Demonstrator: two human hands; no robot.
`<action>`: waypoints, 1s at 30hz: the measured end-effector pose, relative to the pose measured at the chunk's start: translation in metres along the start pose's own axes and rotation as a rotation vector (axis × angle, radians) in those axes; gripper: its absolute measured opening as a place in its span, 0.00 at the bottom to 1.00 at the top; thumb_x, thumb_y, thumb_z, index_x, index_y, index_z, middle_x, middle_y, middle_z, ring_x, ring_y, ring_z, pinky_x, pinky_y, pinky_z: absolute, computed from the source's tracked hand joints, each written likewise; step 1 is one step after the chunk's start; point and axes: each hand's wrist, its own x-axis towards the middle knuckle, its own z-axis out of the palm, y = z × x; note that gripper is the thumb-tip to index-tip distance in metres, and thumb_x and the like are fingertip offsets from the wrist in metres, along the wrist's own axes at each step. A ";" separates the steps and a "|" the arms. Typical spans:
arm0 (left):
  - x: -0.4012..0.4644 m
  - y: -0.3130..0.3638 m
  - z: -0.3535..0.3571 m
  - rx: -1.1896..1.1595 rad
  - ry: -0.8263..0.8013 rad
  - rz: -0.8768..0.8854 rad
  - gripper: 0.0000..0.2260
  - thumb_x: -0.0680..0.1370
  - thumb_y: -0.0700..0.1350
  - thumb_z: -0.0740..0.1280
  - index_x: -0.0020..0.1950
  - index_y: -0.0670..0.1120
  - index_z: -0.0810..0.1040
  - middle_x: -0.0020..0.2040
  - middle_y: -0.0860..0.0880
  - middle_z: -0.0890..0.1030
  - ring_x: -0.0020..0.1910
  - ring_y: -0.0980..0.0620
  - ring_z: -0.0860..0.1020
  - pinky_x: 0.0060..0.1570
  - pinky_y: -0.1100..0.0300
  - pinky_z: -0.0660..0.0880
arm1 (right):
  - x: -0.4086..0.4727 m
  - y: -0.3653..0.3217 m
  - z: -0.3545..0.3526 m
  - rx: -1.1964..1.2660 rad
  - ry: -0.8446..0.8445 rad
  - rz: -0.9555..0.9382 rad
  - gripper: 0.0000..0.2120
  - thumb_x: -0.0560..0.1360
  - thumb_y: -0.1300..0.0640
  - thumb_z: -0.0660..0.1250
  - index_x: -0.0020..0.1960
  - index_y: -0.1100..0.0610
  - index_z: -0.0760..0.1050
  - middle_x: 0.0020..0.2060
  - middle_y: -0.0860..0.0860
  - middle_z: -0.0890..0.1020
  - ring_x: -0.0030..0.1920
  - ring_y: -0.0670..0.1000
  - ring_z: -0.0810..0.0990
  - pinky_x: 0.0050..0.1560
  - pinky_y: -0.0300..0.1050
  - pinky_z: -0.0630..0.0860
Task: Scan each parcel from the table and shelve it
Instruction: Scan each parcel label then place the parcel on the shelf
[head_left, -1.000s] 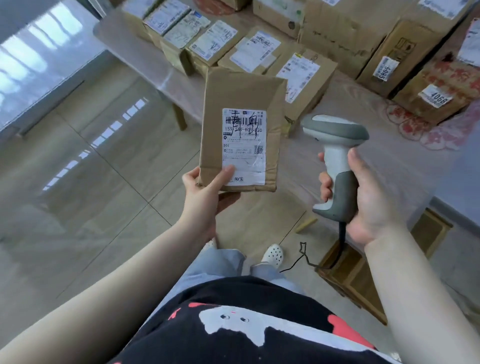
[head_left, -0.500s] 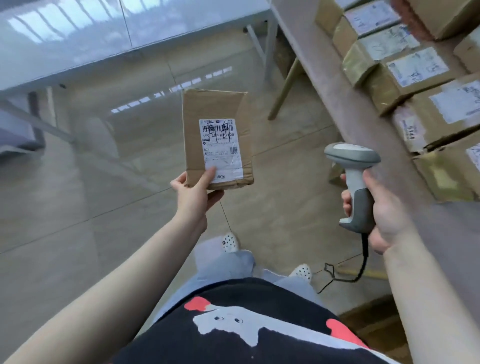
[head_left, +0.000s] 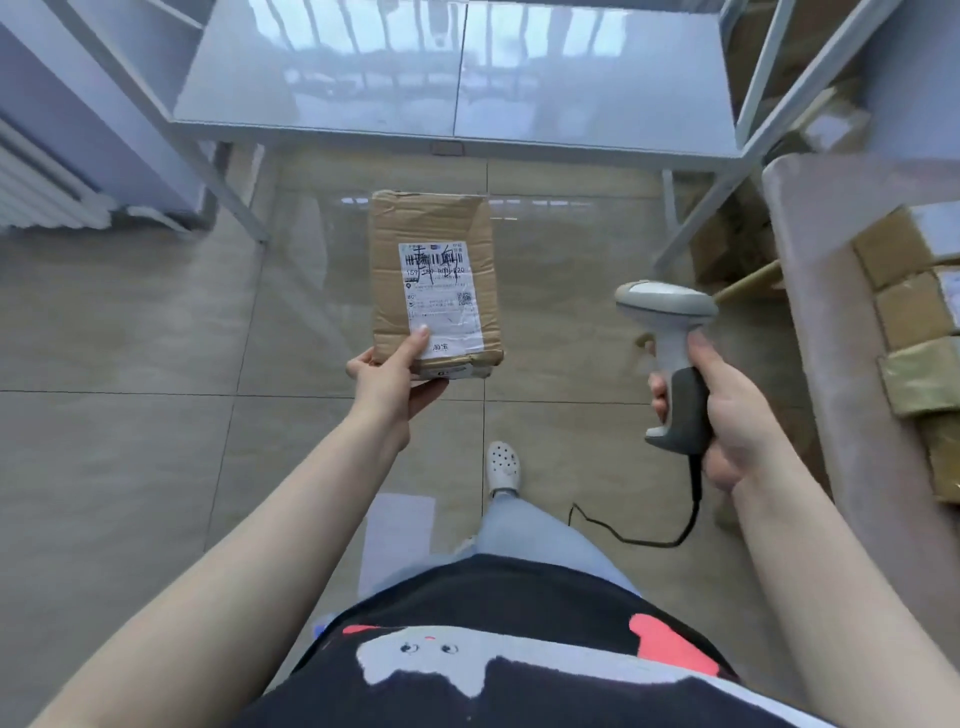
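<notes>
Glossy floor tiles (head_left: 130, 441) lay below a grey shelf (head_left: 457, 104). Left hand (head_left: 397, 376) pinched the parcel (head_left: 434, 283) upright before it; right hand (head_left: 719, 410) gripped the scanner (head_left: 670, 338), beside the table (head_left: 831, 291).

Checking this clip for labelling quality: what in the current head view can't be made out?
- Parcel label: print too small and scribbled over to read.
- Left hand fingers: hidden behind the parcel.
- Scanner window: faces away from the camera.
- Boxes on the table: cut off by the right edge.
</notes>
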 end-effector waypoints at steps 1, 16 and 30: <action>0.008 0.010 0.001 -0.020 0.017 0.008 0.31 0.75 0.45 0.76 0.69 0.43 0.60 0.62 0.44 0.73 0.51 0.51 0.81 0.55 0.44 0.81 | 0.013 -0.011 0.012 -0.016 -0.030 -0.003 0.20 0.79 0.39 0.60 0.56 0.54 0.79 0.33 0.49 0.77 0.31 0.46 0.74 0.36 0.42 0.70; 0.115 0.127 -0.011 -0.247 0.179 0.031 0.36 0.69 0.46 0.80 0.69 0.41 0.64 0.64 0.39 0.77 0.56 0.43 0.83 0.43 0.47 0.84 | 0.139 -0.133 0.181 -0.197 -0.276 0.007 0.19 0.80 0.41 0.60 0.56 0.55 0.79 0.31 0.49 0.78 0.30 0.47 0.74 0.40 0.43 0.69; 0.243 0.334 -0.057 -0.181 0.013 0.165 0.29 0.72 0.43 0.77 0.64 0.46 0.62 0.66 0.40 0.76 0.55 0.43 0.83 0.47 0.47 0.84 | 0.194 -0.202 0.387 -0.108 -0.259 -0.037 0.19 0.77 0.39 0.62 0.54 0.53 0.81 0.32 0.48 0.77 0.30 0.45 0.73 0.35 0.38 0.71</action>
